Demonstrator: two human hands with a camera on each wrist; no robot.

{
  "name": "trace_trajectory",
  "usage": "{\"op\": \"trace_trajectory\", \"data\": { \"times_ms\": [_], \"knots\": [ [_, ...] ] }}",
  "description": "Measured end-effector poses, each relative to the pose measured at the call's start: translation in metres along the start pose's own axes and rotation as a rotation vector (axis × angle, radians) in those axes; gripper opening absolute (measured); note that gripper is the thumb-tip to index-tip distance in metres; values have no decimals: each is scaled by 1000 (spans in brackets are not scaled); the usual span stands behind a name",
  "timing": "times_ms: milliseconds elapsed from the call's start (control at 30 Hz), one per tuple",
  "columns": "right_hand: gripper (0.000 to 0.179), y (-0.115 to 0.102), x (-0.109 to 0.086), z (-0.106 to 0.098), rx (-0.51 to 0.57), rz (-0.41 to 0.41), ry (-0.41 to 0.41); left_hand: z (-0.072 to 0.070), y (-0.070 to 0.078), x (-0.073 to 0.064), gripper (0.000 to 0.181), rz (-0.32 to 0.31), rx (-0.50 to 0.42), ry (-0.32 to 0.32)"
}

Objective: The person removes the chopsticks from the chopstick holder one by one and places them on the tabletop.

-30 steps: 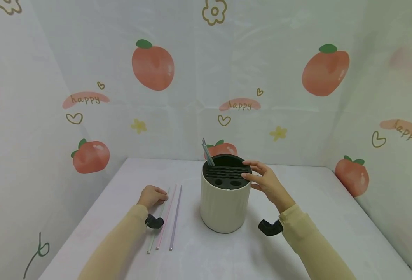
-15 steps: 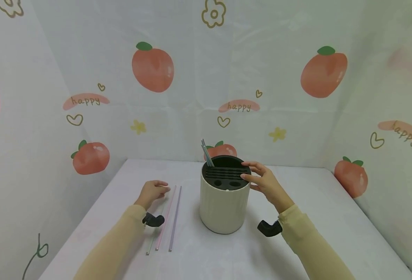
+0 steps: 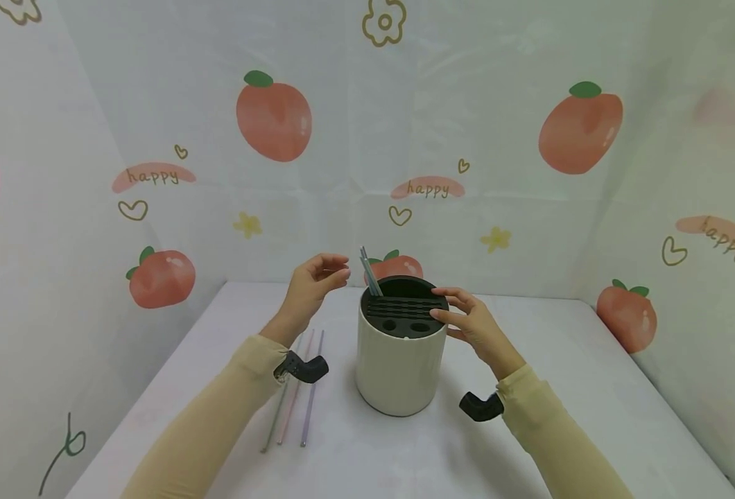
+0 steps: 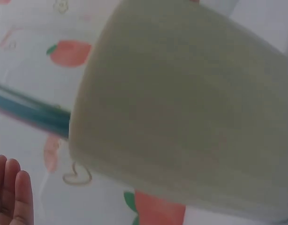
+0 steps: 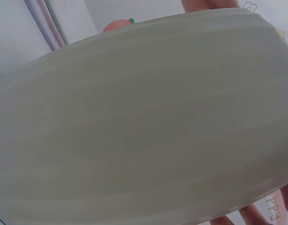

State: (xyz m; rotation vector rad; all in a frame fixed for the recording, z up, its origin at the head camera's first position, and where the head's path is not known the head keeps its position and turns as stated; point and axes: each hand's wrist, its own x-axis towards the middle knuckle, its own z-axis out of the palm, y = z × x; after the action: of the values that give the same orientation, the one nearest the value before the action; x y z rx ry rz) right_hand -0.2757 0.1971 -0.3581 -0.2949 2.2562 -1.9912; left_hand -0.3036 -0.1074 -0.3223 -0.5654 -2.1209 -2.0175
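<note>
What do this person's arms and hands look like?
The left sleeve and the right sleeve are long, plain and pale yellow. A black curved piece is worn at the left wrist, a similar black piece at the right. The left hand and right hand wear no gloves.

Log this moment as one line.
left grip: raised left of blue-gray sticks, apart | right grip: touching holder near top | holder: upright on table, sticks inside | three rods: lying on table
</note>
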Motion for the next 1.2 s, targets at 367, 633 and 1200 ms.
{"op": "trace_trajectory", "data": {
  "times_ms": [367,633,1200],
  "knots": [
    [54,0,0,0,-3,-7,-4,25,13,-2,25,66,-70,-56],
    [53,1,1,-1,0,-10,-8,31,12,1,22,58,-55,-26],
    [55,1,1,-1,3,1,-7,35,12,1,21,85,-57,-1]
  ]
}}
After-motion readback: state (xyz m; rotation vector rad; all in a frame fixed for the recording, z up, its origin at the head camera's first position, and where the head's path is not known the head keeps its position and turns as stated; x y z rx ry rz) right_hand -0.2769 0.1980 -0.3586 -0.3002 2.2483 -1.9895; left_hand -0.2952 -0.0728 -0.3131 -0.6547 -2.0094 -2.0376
